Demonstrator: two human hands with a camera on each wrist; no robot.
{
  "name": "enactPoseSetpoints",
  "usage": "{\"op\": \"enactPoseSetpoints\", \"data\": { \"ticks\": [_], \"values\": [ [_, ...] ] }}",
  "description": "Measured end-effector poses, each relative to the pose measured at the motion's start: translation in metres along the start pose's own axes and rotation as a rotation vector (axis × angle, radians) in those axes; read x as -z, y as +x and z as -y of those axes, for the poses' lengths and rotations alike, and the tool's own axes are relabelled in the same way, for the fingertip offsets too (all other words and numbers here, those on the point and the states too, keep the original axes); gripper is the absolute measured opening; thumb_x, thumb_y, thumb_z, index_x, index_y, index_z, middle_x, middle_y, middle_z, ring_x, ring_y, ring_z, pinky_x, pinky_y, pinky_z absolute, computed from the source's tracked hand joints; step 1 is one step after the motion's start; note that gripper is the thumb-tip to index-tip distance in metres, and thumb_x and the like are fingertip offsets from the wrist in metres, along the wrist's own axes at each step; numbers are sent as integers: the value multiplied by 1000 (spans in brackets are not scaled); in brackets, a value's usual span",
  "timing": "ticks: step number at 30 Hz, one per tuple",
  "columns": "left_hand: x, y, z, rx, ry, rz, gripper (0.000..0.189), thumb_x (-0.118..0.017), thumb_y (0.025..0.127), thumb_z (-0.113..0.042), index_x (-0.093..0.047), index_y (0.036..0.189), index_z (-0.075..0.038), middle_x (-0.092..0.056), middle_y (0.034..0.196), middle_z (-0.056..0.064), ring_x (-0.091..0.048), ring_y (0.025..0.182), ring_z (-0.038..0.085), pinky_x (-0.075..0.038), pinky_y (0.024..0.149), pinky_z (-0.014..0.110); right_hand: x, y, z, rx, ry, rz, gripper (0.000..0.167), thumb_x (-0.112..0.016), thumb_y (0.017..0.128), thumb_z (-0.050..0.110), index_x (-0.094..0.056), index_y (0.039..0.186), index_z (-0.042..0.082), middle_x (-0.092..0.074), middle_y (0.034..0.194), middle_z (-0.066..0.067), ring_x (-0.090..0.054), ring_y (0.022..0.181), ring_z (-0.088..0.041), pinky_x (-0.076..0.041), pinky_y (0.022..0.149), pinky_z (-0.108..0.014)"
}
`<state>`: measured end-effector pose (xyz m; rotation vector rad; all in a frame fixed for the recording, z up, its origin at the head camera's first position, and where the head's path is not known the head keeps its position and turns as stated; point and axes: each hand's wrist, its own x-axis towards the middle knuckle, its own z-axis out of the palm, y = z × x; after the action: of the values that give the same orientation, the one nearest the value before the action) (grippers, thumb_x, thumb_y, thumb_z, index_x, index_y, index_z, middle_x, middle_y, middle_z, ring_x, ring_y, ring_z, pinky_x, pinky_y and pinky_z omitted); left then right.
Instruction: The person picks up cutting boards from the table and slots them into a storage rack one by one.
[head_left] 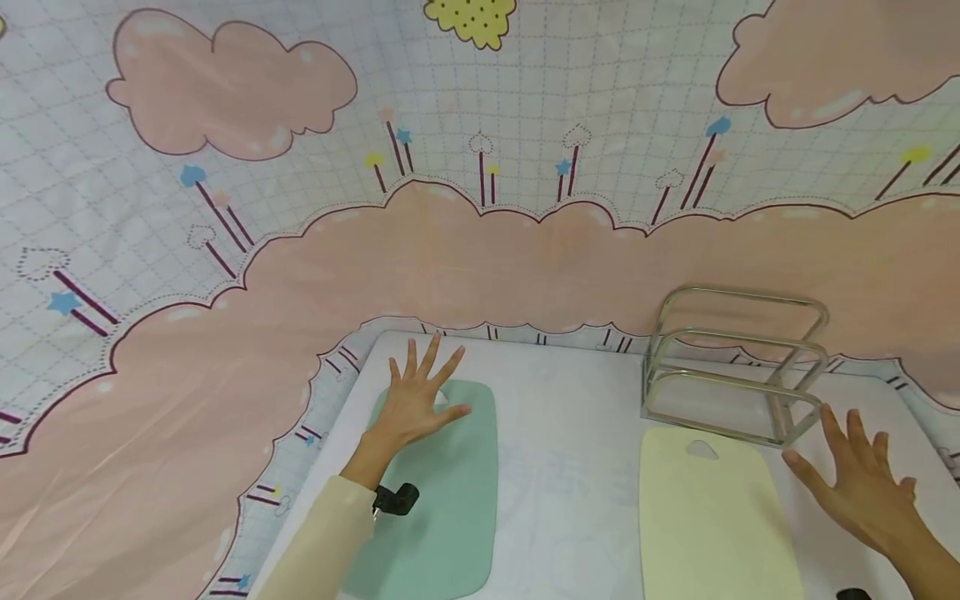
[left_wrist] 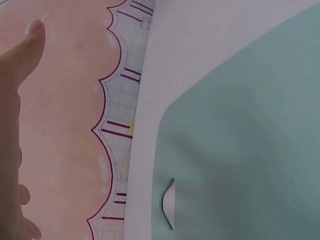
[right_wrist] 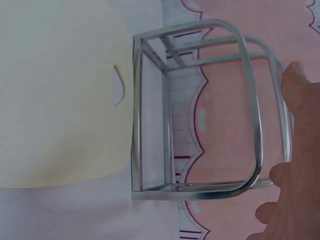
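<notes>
Left fingers [head_left: 424, 372] spread above green board [head_left: 457, 475], right fingers [head_left: 860, 446] spread near metal rack [right_wrist: 255, 115].

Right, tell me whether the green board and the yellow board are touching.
Apart: the head view shows a broad strip of white table between the green board and the yellow board.

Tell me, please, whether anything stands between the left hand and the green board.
Nothing visible does: in the head view, the left hand, fingers spread, appears over the green board. The metal rack stands well to the board's right, near the right hand.
</notes>
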<state>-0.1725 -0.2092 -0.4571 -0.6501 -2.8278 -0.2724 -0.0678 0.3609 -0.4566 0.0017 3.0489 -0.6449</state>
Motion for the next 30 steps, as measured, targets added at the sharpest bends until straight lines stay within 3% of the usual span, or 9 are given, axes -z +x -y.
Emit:
{"op": "enactPoseSetpoints", "data": {
  "ticks": [8,13,22,30],
  "values": [
    [-4,9,-5,0,-12,16,94,-23,79,-86,-17,154,-30,0,160,8,0,139,47,-9,101,72,-2,1,-2,12,9,0,89,-42,98,50,18,149,9,27,144,-31,25,119,-64,1,68,-88],
    [-10,16,-12,2,-40,14,96,-18,77,-87,-17,154,-30,-4,159,12,3,140,44,-11,102,72,-5,0,-2,26,24,-6,88,-44,98,47,18,149,10,28,146,-29,22,121,-64,0,69,-87],
    [-22,30,-39,38,-130,20,99,-13,75,-89,-12,155,-30,0,160,8,7,141,40,-8,106,67,-9,-1,2,40,17,-39,88,-46,98,46,17,150,13,22,148,-32,14,126,-63,0,80,-85],
    [-34,41,-61,13,-183,22,95,-15,78,-87,-14,155,-30,-8,159,10,-2,141,43,-15,108,62,-11,2,4,39,74,-76,87,-45,98,43,17,150,13,23,149,-29,11,127,-63,1,84,-83]
  ]
}}
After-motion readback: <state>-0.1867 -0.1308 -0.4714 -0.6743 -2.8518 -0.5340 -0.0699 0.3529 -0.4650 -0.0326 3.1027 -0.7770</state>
